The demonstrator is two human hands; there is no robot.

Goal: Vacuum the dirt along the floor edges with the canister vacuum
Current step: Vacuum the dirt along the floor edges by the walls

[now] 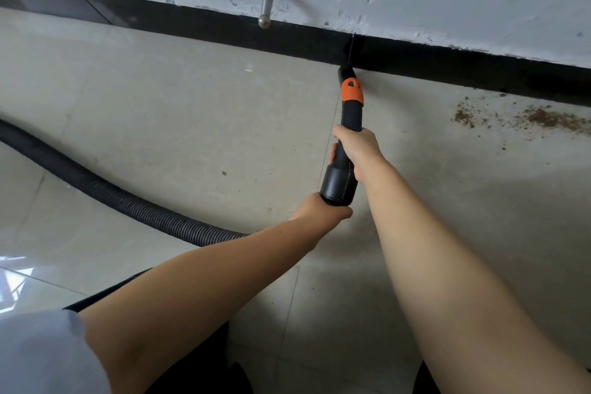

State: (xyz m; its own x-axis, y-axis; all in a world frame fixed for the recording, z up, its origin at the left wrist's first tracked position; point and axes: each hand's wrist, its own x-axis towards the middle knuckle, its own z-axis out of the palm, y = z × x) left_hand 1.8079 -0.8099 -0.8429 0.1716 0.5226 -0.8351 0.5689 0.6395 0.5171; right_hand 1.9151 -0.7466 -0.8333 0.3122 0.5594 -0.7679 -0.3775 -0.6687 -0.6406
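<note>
Both forearms reach forward; the right hand (355, 150) and left hand (323, 213) curl around the black vacuum nozzle (347, 125), its tip against the black baseboard (204, 25). Brown dirt (543, 117) lies rightward; the ribbed hose (112, 195) trails left beneath a metal doorstop (267, 0).

The nozzle (347, 125) was black with an orange band — the ribbed hose (105, 192) black too; baseboard (224, 32) black, floor tiles (160, 99) beige, dirt (543, 118) brown.

The hose (105, 192) runs off the left edge, and its end is hidden behind the left forearm. The dirt (543, 118) is cut by the right edge. The nozzle (347, 72) tip blends into the dark baseboard (224, 29).
</note>
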